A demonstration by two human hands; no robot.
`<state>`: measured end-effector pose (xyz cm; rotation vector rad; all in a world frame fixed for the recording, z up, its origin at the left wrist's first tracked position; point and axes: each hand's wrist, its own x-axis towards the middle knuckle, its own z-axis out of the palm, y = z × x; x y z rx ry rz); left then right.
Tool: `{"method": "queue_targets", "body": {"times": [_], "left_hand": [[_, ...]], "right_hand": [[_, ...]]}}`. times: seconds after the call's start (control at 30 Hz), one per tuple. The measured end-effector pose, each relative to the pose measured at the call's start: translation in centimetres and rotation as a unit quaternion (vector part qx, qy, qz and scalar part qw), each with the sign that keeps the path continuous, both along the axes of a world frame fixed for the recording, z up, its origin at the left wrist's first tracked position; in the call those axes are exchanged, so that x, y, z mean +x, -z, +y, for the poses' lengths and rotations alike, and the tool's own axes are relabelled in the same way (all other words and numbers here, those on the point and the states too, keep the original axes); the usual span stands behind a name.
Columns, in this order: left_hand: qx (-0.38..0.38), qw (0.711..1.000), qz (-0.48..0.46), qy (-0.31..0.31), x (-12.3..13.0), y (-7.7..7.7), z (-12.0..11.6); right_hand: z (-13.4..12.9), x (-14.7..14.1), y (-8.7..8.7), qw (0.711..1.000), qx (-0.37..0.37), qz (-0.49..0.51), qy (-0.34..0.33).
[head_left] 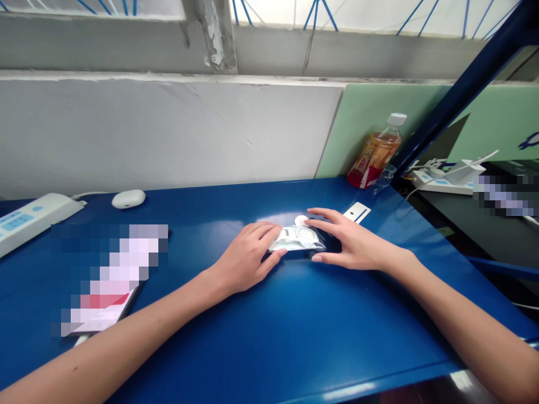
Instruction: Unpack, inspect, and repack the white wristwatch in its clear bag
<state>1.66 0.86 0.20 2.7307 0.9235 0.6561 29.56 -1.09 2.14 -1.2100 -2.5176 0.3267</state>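
A small clear plastic packet (300, 238) with white parts inside lies on the blue table (252, 348). My left hand (251, 253) grips its left end between thumb and fingers. Around the packet's right side, my right hand (349, 240) is spread with thumb and fingers apart, holding nothing. A white round piece (301, 221) sits at the packet's back edge, close to my right fingertips. Behind my right hand lies a white card with a dark slot (357, 212).
A tilted drink bottle (375, 154) stands at the back right. On the left are a white earphone case (128, 198), a power strip (36, 219) and a phone (105, 314) with a cable. A blue metal post (458, 92) rises at the right.
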Motion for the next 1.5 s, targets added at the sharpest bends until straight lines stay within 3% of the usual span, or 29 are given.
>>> {"method": "queue_targets", "body": {"times": [0.23,0.37,0.5,0.6,0.77,0.87,1.07,1.5], "left_hand": [[0.011,0.997,-0.075,-0.01,-0.4,-0.1,-0.2],[0.014,0.99,-0.136,-0.04,-0.4,-0.2,-0.5],[0.017,0.993,-0.115,-0.026,-0.2,-0.1,-0.5],[0.0,0.997,-0.074,-0.004,-0.1,0.0,-0.3],[-0.028,0.999,-0.036,-0.004,-0.1,0.0,-0.1],[-0.027,0.999,-0.02,-0.01,-0.1,-0.1,0.0],[0.006,0.999,0.004,-0.039,0.1,0.3,0.1],[0.015,0.998,0.019,-0.057,0.1,0.4,0.2]], "right_hand": [[-0.2,-0.7,-0.6,0.991,0.011,0.125,-0.045],[-0.2,-0.8,-0.5,0.982,-0.046,0.184,0.011],[0.0,-0.9,-0.2,0.968,-0.118,0.213,0.064],[0.1,-0.9,0.1,0.974,-0.112,0.185,0.072],[0.3,-0.6,0.5,0.995,0.005,0.059,0.075],[0.3,-0.2,0.4,0.997,0.039,0.005,0.062],[0.2,0.2,-0.4,1.0,0.004,-0.009,-0.005],[0.3,0.1,-0.4,0.999,-0.027,-0.044,0.016]]}}
